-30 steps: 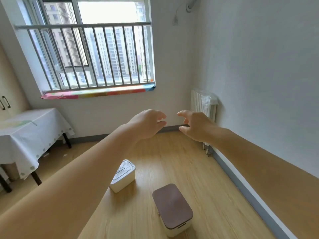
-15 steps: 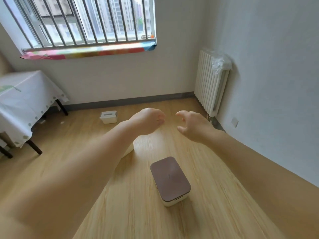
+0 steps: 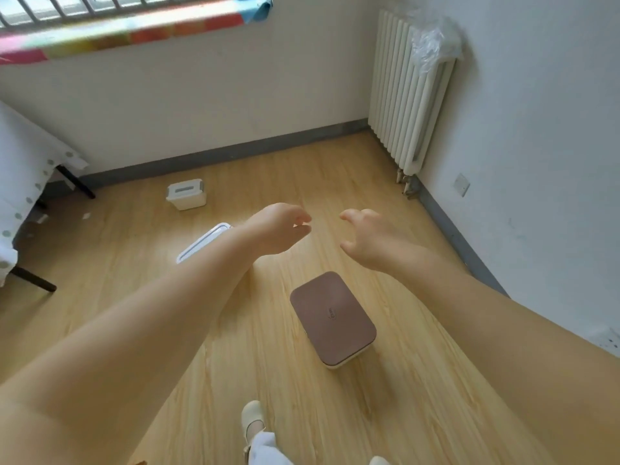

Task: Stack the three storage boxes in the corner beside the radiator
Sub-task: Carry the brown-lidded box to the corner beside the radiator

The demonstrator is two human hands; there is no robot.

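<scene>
Three storage boxes stand apart on the wooden floor. Nearest is a cream box with a brown lid (image 3: 332, 317). A white box (image 3: 204, 242) lies further left, mostly hidden behind my left forearm. A small white box with grey clips (image 3: 186, 194) sits near the far wall. My left hand (image 3: 280, 228) and right hand (image 3: 370, 237) hover side by side in the air above and beyond the brown-lidded box, fingers loosely curled, holding nothing. The white radiator (image 3: 407, 92) hangs on the right wall by the corner.
A table with a white dotted cloth (image 3: 25, 182) and dark legs stands at the left. A colourful cloth lines the window sill (image 3: 134, 31). My white shoe (image 3: 253, 421) is on the floor below. A wall socket (image 3: 462, 184) sits low on the right wall.
My view has tilted down and moved forward: the window slid up out of sight, and the small far box and my shoe came into view. Both hands stay raised and empty.
</scene>
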